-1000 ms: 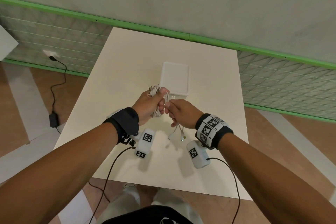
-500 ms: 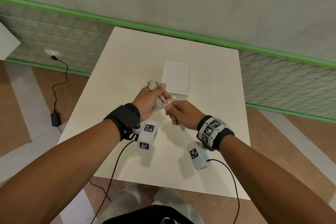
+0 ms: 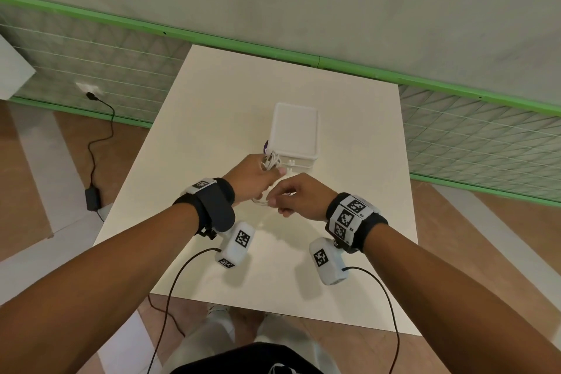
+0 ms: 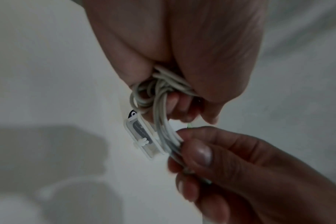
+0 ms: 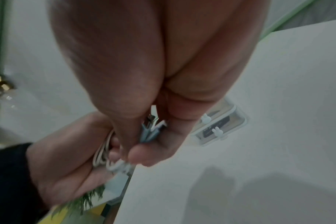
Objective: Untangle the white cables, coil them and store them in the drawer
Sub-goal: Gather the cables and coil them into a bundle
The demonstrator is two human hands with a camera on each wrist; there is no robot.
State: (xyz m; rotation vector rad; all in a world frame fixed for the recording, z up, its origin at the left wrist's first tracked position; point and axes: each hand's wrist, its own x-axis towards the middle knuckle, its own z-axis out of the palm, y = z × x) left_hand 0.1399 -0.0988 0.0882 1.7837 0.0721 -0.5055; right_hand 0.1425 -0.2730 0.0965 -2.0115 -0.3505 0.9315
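We have brought the cables (image 3: 271, 161) closer to the drawer box (image 3: 295, 130). Our left hand (image 3: 253, 179) fingers grip the coil just before it; our right hand (image 3: 299, 199) fingers pinch the plug ends. Storing looks near.

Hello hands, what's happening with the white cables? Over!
Left hand grips coiled white cables. Right hand pinches their plug ends. Drawer box shut, just behind.
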